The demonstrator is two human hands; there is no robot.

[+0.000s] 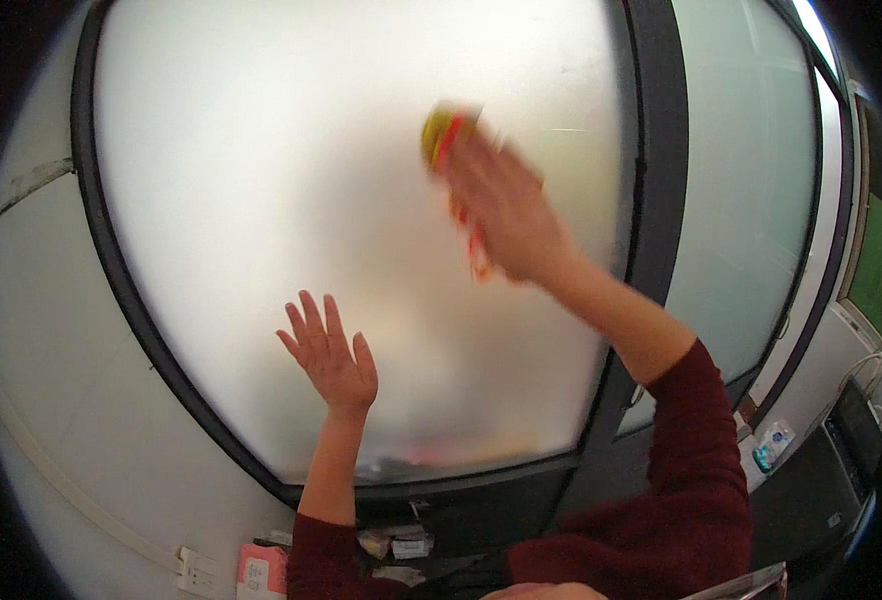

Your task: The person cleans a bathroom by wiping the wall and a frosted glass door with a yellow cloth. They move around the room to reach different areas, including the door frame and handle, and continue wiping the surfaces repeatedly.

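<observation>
Before me stands a frosted glass panel (246,187) in a dark frame. My right hand (505,206), blurred, is at the upper right part of the glass. It presses a bunched cloth (437,135), coloured yellow-green, red and orange, at the pane. The cloth sticks out past my fingertips and below my palm; the rest is hidden under the hand. Lower down on the left, my left hand (336,367) is raised with its fingers spread and nothing in it. Whether its palm touches the glass cannot be told.
A second frosted pane (741,187) lies right of the dark upright (658,172). Below left are a wall socket (198,574) and a pink box (261,571). Small packets (409,543) lie under the panel. A black computer case (808,495) stands lower right, near cables (865,367).
</observation>
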